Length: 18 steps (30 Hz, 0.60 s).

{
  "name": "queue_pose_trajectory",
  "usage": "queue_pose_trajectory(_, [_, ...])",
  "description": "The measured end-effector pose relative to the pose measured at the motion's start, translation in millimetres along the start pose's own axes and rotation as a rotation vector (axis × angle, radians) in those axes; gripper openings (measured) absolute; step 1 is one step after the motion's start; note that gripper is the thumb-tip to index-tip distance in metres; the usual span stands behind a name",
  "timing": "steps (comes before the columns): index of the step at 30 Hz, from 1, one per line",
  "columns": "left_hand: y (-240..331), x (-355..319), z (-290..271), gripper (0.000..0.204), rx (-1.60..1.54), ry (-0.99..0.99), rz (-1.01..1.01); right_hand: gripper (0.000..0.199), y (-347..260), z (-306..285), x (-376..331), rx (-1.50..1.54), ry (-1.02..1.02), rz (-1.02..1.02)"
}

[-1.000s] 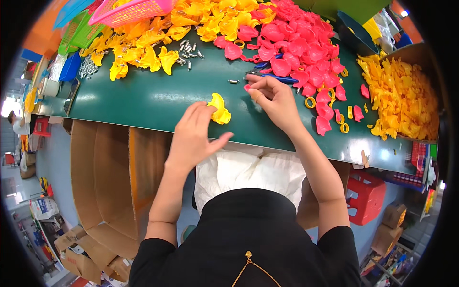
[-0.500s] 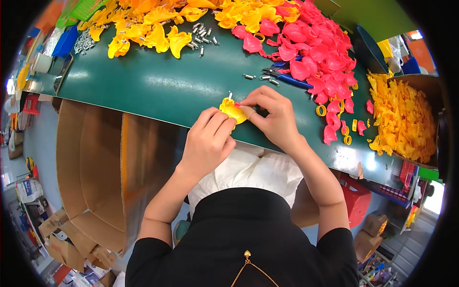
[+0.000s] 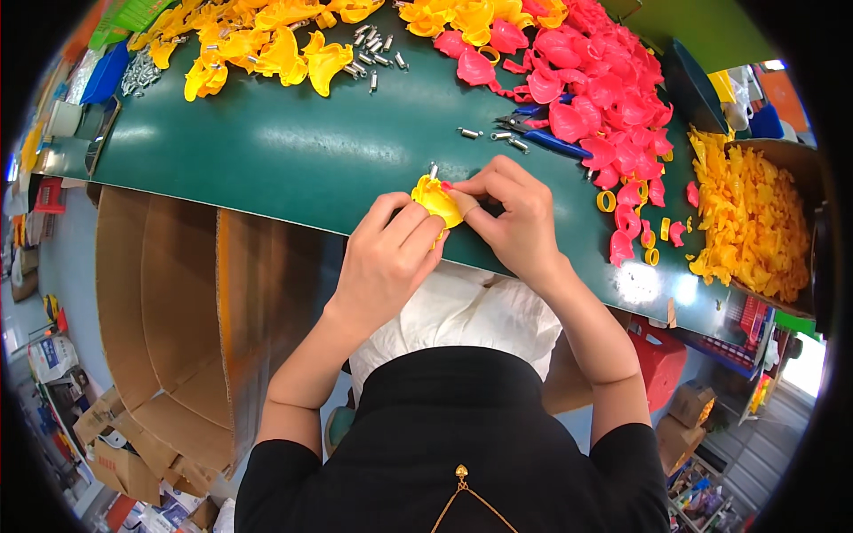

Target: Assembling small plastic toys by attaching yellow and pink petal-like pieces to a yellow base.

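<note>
Pinching one yellow plastic piece [image 3: 437,199] together, the left hand [image 3: 388,258] and right hand [image 3: 514,213] clamp it with curled fingers.

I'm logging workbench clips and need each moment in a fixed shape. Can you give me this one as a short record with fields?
surface: green table
left hand: grips a yellow plastic piece from the left
right hand: pinches the same piece from the right
metal pin: sticks up at the piece's top
pliers: blue-handled, lying beyond the hands
pink pieces: heap at far right
yellow pieces: heap at far left
orange pieces: in a box at right
</note>
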<state>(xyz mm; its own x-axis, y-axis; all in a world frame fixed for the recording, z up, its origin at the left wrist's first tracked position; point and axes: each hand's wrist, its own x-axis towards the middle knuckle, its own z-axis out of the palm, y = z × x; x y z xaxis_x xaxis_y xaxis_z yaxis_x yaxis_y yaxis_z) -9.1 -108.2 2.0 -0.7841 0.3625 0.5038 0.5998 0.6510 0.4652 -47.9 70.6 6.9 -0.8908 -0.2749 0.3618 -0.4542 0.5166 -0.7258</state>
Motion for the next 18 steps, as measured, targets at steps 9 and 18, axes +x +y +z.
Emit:
queue_pose_trajectory(9, [-1.5, 0.4, -8.4, 0.031, 0.024, -0.074, 0.027, 0.018, -19.0, -26.1, -4.7, -0.132, -0.297, -0.029])
queue_pose_trajectory(18, [9.2, -2.5, -5.1, 0.031, 0.164, 0.029, -0.123, 0.02, 54.9, -24.5, 123.5, -0.722, -0.067, -0.465])
